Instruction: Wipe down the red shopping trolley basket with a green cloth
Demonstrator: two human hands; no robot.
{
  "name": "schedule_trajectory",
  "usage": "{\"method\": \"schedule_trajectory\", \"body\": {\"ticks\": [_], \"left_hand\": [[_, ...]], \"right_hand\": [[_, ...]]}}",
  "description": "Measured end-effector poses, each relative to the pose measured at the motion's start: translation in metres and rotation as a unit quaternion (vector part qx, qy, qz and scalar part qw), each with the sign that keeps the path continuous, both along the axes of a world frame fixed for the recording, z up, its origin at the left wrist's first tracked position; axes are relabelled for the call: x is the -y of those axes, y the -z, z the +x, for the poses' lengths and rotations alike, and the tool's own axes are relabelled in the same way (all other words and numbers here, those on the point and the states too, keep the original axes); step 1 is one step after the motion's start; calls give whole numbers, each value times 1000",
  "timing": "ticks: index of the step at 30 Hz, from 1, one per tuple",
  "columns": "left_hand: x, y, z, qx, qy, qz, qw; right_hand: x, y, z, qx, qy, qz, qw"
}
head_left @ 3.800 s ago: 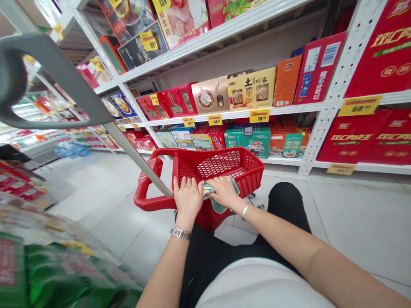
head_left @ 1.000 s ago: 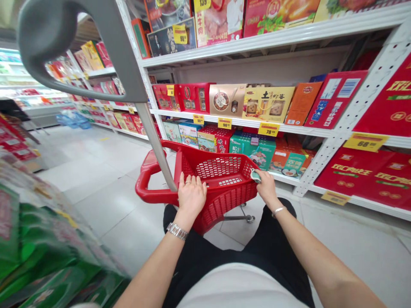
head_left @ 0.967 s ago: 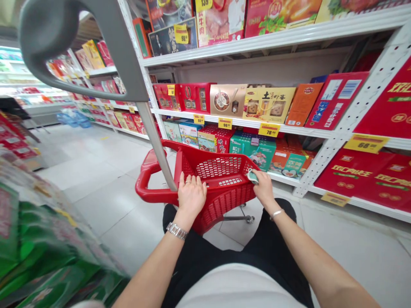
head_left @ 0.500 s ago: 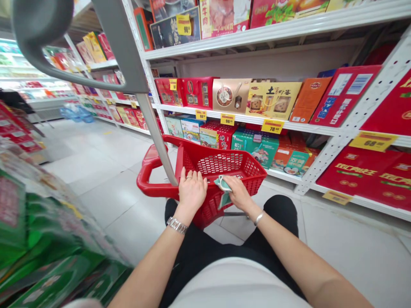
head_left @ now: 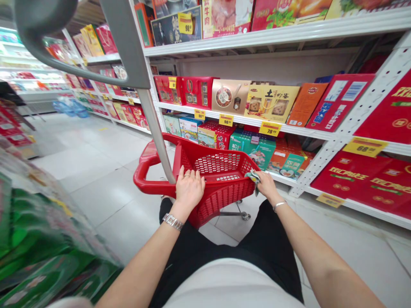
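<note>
A red plastic shopping cart stands before me, its slotted basket facing up. My left hand is closed over the near rim, close to where the metal post meets the cart. At the basket's far right corner, my right hand grips a crumpled green and white cloth pressed against the rim. The cart's red handle loop sticks out to the left. A large grey plastic piece tops the post, partly out of view.
White shelving with boxed goods runs behind the cart, with yellow price tags along its edges. Green packages lie at the lower left, blurred. A caster wheel rests on the tiled floor below the basket.
My right hand has slid the cloth rightward along the near rim to the corner. My left hand stays on the rim. The view has shifted slightly.
</note>
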State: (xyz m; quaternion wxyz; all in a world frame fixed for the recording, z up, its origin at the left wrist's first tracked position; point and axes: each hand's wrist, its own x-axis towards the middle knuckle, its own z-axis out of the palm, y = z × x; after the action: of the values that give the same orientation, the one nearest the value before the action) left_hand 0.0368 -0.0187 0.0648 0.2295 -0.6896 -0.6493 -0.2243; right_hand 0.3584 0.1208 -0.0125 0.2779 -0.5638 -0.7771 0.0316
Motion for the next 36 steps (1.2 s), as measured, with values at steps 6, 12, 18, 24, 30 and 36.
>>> {"method": "schedule_trajectory", "body": {"ticks": [6, 12, 18, 24, 30, 36], "left_hand": [[-19, -3, -25, 0, 12, -3, 1000], [-45, -6, -50, 4, -34, -24, 999], [-59, 15, -13, 34, -33, -92, 995], [-59, 31, 34, 67, 62, -138, 986], [-41, 35, 17, 65, 83, -119, 987], [-25, 34, -22, 53, 54, -116, 990]], "right_hand": [[11, 5, -9, -6, 2, 4, 1000], [37, 10, -29, -12, 4, 5, 1000], [65, -1, -59, -9, -9, -13, 1000], [96, -14, -104, 8, -87, -25, 996], [125, -22, -125, 16, -192, -42, 980], [153, -32, -117, 39, -264, -100, 959]]}}
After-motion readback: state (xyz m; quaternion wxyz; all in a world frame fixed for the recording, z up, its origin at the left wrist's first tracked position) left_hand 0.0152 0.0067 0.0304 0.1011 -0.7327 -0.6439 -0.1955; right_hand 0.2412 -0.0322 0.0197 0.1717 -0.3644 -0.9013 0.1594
